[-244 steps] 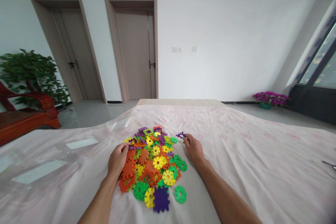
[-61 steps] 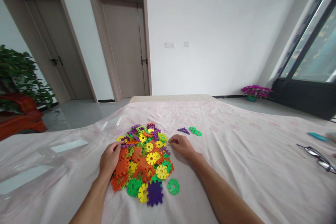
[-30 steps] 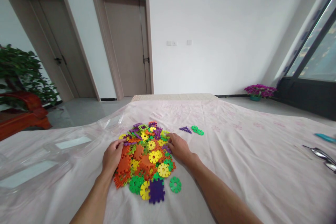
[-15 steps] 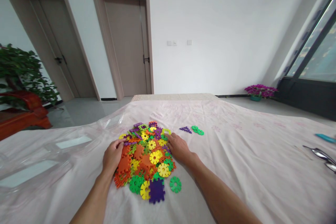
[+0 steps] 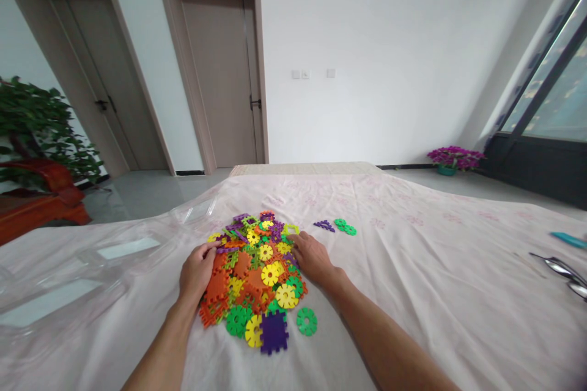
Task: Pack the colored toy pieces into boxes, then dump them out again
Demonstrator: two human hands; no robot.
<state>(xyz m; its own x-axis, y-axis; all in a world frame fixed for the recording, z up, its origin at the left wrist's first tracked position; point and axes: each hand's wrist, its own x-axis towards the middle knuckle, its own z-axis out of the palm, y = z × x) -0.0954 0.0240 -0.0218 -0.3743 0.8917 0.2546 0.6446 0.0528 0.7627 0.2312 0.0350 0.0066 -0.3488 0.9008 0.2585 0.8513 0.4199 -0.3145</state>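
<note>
A heap of plastic interlocking pieces (image 5: 255,280) in orange, yellow, green and purple lies on the cloth between my hands. My left hand (image 5: 197,270) rests along the heap's left side, its fingers laid on the pieces and nothing seen gripped. On the right side, my right hand (image 5: 312,255) lies with fingers stretched against the upper edge, near a lime-green square frame piece (image 5: 291,230). At the near end are a purple square piece (image 5: 274,332) and a green notched disc (image 5: 307,321), which lies apart. Some fingertips are hard to make out.
Clear plastic trays (image 5: 52,302) lie along the left of the cloth-covered table (image 5: 413,293). Beyond my right hand sit a purple triangular piece (image 5: 324,226) and joined green discs (image 5: 345,227). Glasses (image 5: 562,270) and a blue object (image 5: 568,240) lie at the far right.
</note>
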